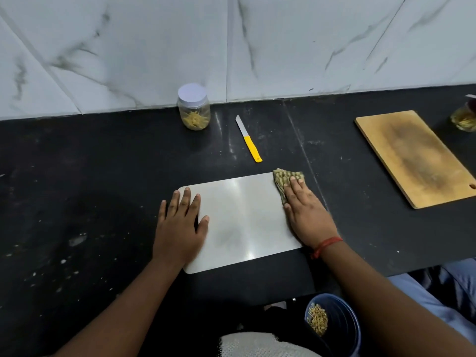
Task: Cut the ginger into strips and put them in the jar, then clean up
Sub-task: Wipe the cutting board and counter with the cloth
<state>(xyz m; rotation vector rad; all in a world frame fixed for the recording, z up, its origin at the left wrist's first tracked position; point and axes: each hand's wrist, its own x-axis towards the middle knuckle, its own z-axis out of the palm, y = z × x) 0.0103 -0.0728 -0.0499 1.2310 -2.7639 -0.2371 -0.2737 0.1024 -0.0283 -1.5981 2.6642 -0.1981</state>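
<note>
A steel cutting board (242, 220) lies flat on the black counter in front of me. My left hand (180, 225) rests flat on its left edge, fingers straight. My right hand (306, 215) presses a greenish-yellow cloth (283, 180) onto the board's far right corner with straight fingers. A clear jar (193, 110) with a white lid, holding ginger strips, stands by the wall. A knife (248, 139) with a yellow handle lies on the counter between jar and board.
A wooden cutting board (417, 155) lies at the right, with another jar (465, 117) behind it at the frame's edge. A blue bin (340, 323) with ginger scraps sits below the counter's front edge. A marble wall backs the counter.
</note>
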